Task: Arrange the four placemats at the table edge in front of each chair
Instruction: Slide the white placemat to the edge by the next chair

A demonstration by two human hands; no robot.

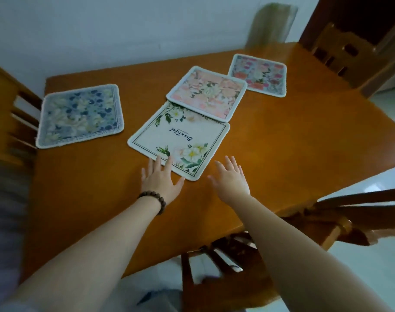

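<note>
Several floral placemats lie on the wooden table (282, 140). A blue one (79, 115) sits near the left edge by a chair. A cream one with lettering (180, 138) lies in the middle, its far corner tucked under a peach one (207, 93). A pink-red one (258, 75) lies at the far right. My left hand (161, 179), with a bead bracelet on the wrist, is flat and spread, fingertips touching the cream mat's near edge. My right hand (231, 180) hovers spread just right of that mat, holding nothing.
Wooden chairs stand at the left (9, 122), the far right (340, 55), the near right (349, 217) and below the near edge (214, 266). A white wall runs along the table's far side. Pale floor tiles show at right.
</note>
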